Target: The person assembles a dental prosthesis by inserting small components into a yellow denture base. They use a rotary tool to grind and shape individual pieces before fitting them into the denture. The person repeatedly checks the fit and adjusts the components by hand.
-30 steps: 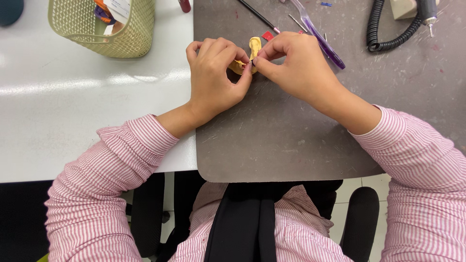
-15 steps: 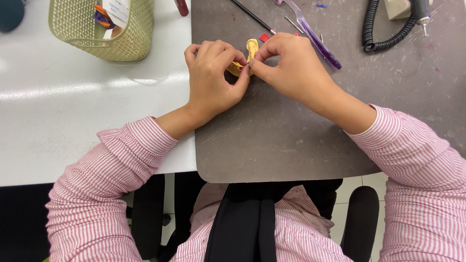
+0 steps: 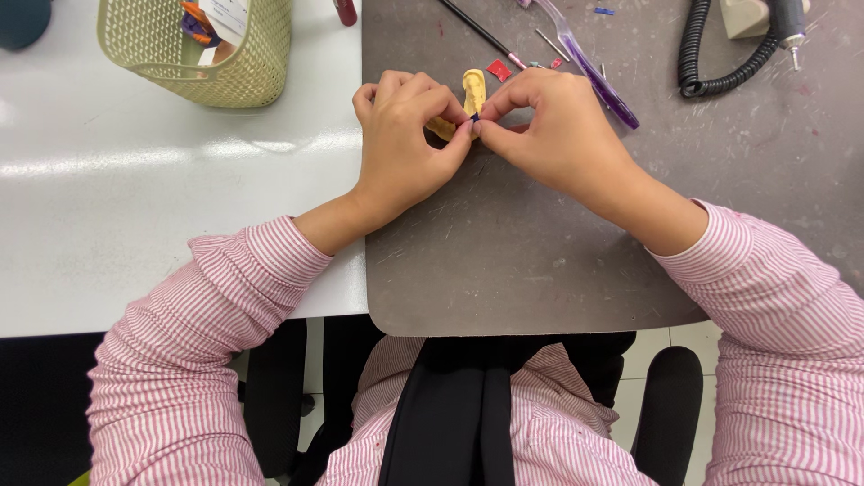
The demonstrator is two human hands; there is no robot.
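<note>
My left hand (image 3: 405, 144) and my right hand (image 3: 558, 135) meet over a grey work mat (image 3: 540, 261). Both pinch a small yellow moulded piece (image 3: 472, 90) between thumbs and fingertips. A tiny dark bit shows where the fingertips touch. Most of the yellow piece is hidden under my left fingers; its upper end sticks out above them.
A woven yellow-green basket (image 3: 207, 63) with items stands on the white table at the back left. A thin black tool (image 3: 477, 31), a clear purple-tinted tool (image 3: 589, 67) and red scraps (image 3: 498, 69) lie behind my hands. A coiled black cord (image 3: 706, 54) with a handpiece (image 3: 790, 22) lies at the back right.
Both hands stay pinched on the yellow piece with only slight finger shifts; the view has drifted a little.
</note>
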